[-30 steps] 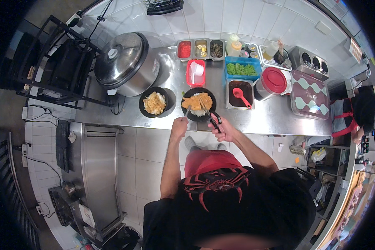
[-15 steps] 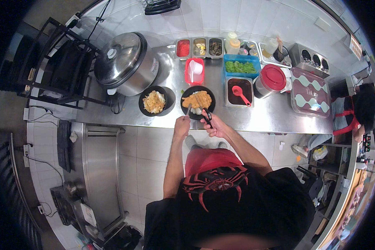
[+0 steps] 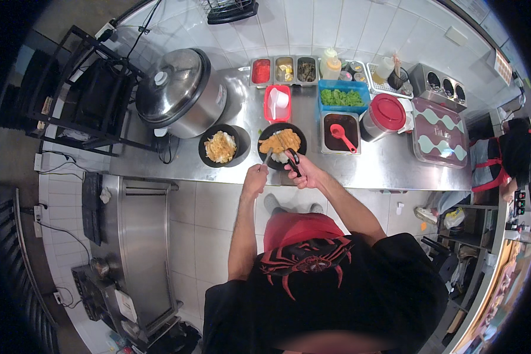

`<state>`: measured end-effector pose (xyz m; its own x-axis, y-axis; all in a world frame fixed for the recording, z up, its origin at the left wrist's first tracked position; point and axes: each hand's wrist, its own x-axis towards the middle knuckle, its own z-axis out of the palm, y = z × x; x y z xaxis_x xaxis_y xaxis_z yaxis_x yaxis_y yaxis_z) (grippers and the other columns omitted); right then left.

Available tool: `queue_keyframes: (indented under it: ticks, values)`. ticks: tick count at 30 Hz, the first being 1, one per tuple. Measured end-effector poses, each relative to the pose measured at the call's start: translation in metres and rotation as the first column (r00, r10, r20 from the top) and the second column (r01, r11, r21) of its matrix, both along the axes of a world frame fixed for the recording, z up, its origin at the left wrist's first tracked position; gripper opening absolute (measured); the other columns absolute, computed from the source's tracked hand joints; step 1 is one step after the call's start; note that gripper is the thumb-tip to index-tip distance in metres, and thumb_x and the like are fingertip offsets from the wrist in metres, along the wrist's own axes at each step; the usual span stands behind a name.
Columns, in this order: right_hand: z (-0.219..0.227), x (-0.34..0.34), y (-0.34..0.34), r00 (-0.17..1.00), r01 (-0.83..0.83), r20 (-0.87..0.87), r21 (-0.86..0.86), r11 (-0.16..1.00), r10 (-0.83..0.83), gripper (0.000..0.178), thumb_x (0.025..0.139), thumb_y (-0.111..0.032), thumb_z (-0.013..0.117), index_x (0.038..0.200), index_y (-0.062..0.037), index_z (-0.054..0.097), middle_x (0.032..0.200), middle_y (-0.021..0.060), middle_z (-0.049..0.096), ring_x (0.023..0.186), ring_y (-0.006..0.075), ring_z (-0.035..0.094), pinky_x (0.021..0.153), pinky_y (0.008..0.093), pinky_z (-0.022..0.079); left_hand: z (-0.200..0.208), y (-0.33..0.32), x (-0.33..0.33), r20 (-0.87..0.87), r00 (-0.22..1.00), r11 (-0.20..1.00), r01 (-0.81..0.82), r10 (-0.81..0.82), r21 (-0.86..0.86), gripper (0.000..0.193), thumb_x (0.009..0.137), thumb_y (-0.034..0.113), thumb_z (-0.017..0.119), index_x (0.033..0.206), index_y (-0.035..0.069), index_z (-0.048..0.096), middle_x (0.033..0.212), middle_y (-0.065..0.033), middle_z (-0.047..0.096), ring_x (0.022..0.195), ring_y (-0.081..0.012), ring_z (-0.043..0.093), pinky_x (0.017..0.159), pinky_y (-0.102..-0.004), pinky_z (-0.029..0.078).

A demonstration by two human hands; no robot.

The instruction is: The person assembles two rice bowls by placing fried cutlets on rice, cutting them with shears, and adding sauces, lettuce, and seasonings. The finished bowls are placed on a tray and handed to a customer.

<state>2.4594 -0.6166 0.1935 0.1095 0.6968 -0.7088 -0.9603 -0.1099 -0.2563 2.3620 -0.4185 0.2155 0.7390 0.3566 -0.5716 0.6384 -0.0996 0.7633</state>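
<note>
A black bowl near the counter's front edge holds white rice with a golden breaded cutlet on top. My right hand is closed around black-handled scissors, whose blades lie over the cutlet. My left hand grips a slim metal utensil that reaches the bowl's near left side; its tip meets the food, and I cannot tell its exact kind. To the left stands a second black bowl with rice and chopped golden pieces.
Behind the bowls are a red tub with a white scoop, steel topping pans and a blue lettuce container. A sauce pan with a red ladle sits right. A large cooker stands left. Another person is far right.
The scissors' handles have tilted and look wider apart. Both hands stay over the near side of the bowl, and the whole view has shifted slightly.
</note>
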Motion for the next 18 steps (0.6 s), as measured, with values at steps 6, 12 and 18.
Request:
queue_keyframes:
  ticks: [6, 12, 18]
  values:
    - [-0.019, 0.004, -0.006, 0.986, -0.031, 0.165, -0.016, 0.999, 0.033, 0.043, 0.093, -0.052, 0.065, 0.103, -0.0109, 0.057, 0.065, -0.0023, 0.052, 0.037, 0.0036, 0.034, 0.031, 0.02, 0.023, -0.003, 0.007, 0.005, -0.008, 1.0, 1.0, 0.025, -0.025, 0.002, 0.035, 0.1, 0.033, 0.051, 0.084, 0.003, 0.06, 0.056, -0.0007, 0.048, 0.039, -0.0126, 0.04, 0.035, -0.0323, 0.031]
    - [-0.017, -0.026, -0.03, 0.993, -0.016, 0.115, 0.029, 0.999, 0.012, 0.05, 0.091, -0.062, 0.062, 0.1, -0.013, 0.057, 0.065, -0.0032, 0.049, 0.037, 0.0042, 0.032, 0.033, 0.0211, 0.021, -0.012, -0.003, -0.013, -0.179, 0.984, 0.996, -0.02, 0.005, -0.083, 0.035, 0.1, 0.033, 0.053, 0.081, 0.005, 0.06, 0.056, -0.0002, 0.047, 0.042, -0.0118, 0.04, 0.037, -0.0322, 0.029]
    - [0.015, -0.045, -0.048, 0.997, 0.025, 0.067, 0.041, 0.999, -0.028, 0.061, 0.083, -0.078, 0.058, 0.094, -0.0176, 0.053, 0.06, -0.0043, 0.043, 0.037, 0.0062, 0.025, 0.036, 0.0245, 0.017, -0.004, -0.001, 0.008, -0.042, 0.999, 0.996, -0.036, 0.032, -0.088, 0.033, 0.099, 0.032, 0.053, 0.084, 0.003, 0.06, 0.056, 0.0008, 0.046, 0.04, -0.0101, 0.037, 0.035, -0.0303, 0.028]
